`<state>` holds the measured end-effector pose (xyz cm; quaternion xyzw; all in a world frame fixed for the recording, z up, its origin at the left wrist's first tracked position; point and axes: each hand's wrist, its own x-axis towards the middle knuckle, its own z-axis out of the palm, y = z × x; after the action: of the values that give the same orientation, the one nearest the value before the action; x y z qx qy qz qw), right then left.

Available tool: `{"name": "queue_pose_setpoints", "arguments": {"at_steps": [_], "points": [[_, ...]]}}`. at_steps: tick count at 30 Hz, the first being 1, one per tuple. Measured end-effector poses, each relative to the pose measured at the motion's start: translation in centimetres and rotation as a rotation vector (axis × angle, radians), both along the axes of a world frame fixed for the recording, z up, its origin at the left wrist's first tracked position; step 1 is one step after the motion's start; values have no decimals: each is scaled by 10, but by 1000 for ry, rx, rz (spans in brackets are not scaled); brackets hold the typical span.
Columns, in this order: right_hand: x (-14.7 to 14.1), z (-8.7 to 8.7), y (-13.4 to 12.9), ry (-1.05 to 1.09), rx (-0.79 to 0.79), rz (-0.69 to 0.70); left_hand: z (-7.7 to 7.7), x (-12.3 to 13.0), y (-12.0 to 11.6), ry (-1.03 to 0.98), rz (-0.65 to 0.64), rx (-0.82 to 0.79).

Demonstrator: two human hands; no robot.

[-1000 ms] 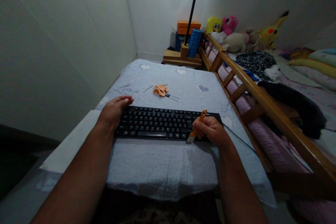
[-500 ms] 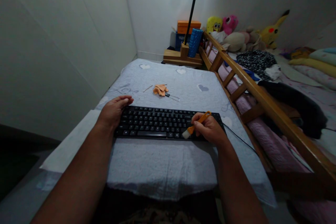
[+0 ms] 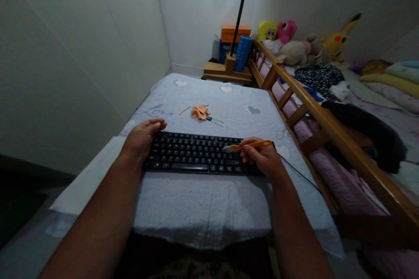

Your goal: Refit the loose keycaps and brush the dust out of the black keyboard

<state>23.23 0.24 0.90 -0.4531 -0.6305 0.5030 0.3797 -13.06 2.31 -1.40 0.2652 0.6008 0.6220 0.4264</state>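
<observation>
A black computer keyboard (image 3: 188,151) lies across the cloth-covered table. My left hand (image 3: 140,140) is at its left end, fingers curled along that side and gripping it. Over the keyboard's right part, my right hand (image 3: 262,157) pinches a small brush (image 3: 252,144) with a yellow-orange handle. Its pale bristles point left and rest on or just above the upper keys, too fine a gap to tell. Behind the keyboard sit a crumpled orange cloth (image 3: 200,112), a wire tool with a dark handle (image 3: 216,120) and a thin stick (image 3: 184,110).
The keyboard's cable (image 3: 299,173) runs right toward a wooden bed rail (image 3: 306,91). Past the rail are bedding and plush toys (image 3: 337,45). At the table's far end stand a black pole (image 3: 241,8), a blue roller (image 3: 243,53) and an orange box (image 3: 235,33). A pale wall rises on the left.
The brush has swung from pointing down-left at the bottom row to nearly level, its bristles now higher up the keys. My left hand and the keyboard have stayed in place.
</observation>
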Motion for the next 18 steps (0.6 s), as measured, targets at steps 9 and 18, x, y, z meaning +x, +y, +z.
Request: {"name": "queue_pose_setpoints", "arguments": {"at_steps": [9,18], "points": [[5,4,-2,-69,-33,163,1,1,0,-1,3,-8],[8,4,-4,-4,-56,245,1,1,-1,25,-4,0]]}}
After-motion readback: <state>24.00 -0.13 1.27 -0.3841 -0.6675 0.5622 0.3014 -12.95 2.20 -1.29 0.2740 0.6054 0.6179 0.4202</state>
